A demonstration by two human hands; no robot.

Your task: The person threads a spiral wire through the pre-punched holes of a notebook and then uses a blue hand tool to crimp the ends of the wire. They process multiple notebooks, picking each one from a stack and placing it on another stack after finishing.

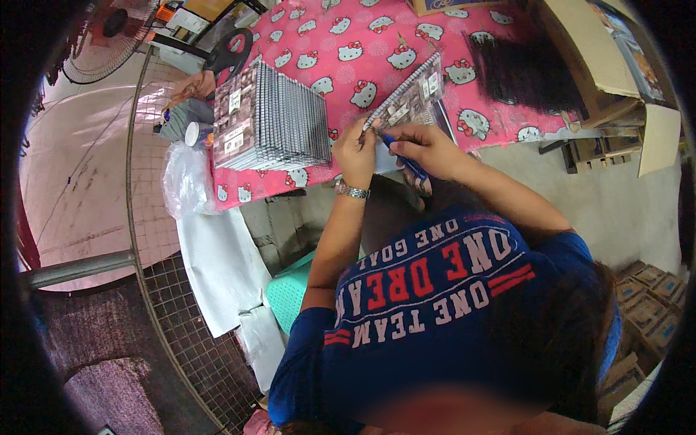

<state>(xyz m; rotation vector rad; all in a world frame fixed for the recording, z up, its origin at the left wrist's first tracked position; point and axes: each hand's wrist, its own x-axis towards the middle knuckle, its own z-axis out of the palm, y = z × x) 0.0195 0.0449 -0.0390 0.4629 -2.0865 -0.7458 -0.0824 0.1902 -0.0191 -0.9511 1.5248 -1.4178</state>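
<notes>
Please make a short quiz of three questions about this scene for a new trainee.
1. True or false: the left hand holds the lower end of the flat pack.
2. What does the right hand grip? A) a red cup B) a blue tool C) a white cloth
3. Fill in: the stack of packs lies on a table with a ____ patterned cloth.

Key: 1 true; 2 B, the blue tool; 3 pink.

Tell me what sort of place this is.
Probably a small packing workshop: a stack of flat packs on a pink cloth-covered table, cardboard boxes, and a left hand holding another pack.
</notes>
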